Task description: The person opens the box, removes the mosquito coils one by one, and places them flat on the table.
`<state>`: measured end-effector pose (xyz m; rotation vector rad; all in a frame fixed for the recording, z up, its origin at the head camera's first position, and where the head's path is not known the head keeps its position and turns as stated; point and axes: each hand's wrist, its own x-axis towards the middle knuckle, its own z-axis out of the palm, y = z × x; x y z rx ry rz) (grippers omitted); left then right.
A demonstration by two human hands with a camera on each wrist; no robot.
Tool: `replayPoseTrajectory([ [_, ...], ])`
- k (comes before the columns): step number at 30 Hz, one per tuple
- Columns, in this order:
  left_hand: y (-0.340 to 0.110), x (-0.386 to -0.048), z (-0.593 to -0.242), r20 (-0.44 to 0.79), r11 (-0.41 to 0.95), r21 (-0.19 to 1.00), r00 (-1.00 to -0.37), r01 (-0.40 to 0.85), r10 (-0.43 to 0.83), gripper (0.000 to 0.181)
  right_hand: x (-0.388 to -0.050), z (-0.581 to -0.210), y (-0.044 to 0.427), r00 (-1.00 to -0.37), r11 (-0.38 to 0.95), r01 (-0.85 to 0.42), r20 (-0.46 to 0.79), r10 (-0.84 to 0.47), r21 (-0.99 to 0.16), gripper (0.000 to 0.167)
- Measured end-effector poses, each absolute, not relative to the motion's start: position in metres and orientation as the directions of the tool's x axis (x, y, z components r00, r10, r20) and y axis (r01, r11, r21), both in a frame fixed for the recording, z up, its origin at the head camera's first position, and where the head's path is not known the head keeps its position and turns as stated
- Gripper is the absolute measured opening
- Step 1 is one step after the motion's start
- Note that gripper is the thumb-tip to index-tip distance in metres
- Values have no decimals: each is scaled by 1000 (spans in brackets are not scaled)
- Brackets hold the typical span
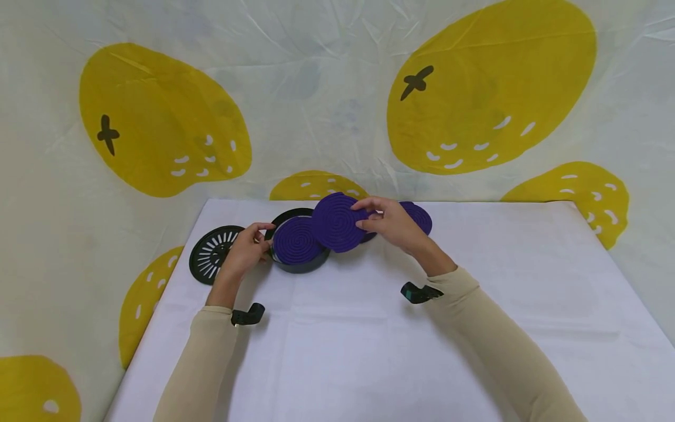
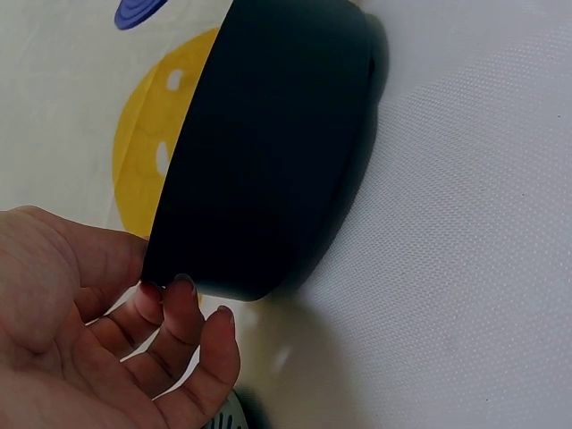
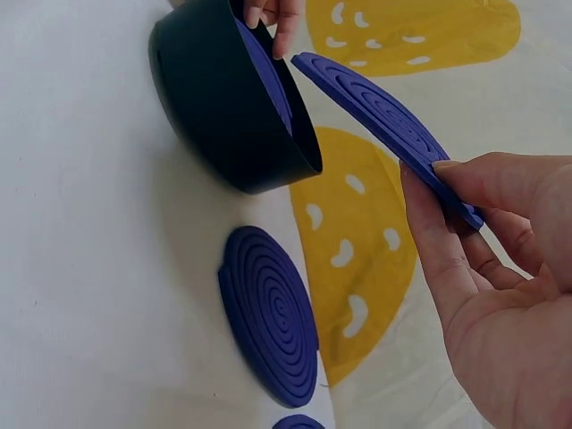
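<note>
The right hand (image 1: 392, 225) pinches a purple spiral disc (image 1: 338, 223) by its edge, raised beside a dark round container (image 1: 302, 268). In the right wrist view, thumb and fingers of the right hand (image 3: 500, 232) hold that disc (image 3: 384, 116) tilted above the table. Another purple spiral disc (image 1: 296, 241) lies inside the container. The left hand (image 1: 245, 251) grips the container's left rim; in the left wrist view, the left hand (image 2: 116, 331) has its thumb and fingers at the rim of the container (image 2: 259, 152).
A black slotted round lid (image 1: 207, 258) lies left of the container, partly behind the left hand. Right of the container, purple discs lie near the table's back edge, one (image 1: 418, 218) behind the right hand and one (image 3: 273, 313) nearer. A lemon-patterned cloth (image 1: 316, 117) hangs behind.
</note>
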<state>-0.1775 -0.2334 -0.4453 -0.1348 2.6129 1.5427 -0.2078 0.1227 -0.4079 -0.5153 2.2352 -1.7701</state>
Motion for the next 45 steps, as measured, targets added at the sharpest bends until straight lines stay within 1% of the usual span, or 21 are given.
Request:
replayPoseTrajectory([
  [9, -232, -175, -442, -132, 479, 869, -991, -121, -12, 41, -205, -409, 140, -921, 247, -140, 34, -388, -959, 33],
  [21, -233, -175, -442, -132, 485, 867, -991, -118, -7, 41, -199, -415, 162, -939, 304, -101, -10, -344, -947, 36],
  [41, -235, -177, -444, -163, 482, 863, -986, -152, -19, 41, -196, -431, 195, -954, 327, -80, -22, -299, -942, 37],
  [45, -234, -177, -443, -164, 479, 865, -986, -151, -15, 41, -194, -432, 202, -956, 326, -92, -8, -292, -941, 37],
])
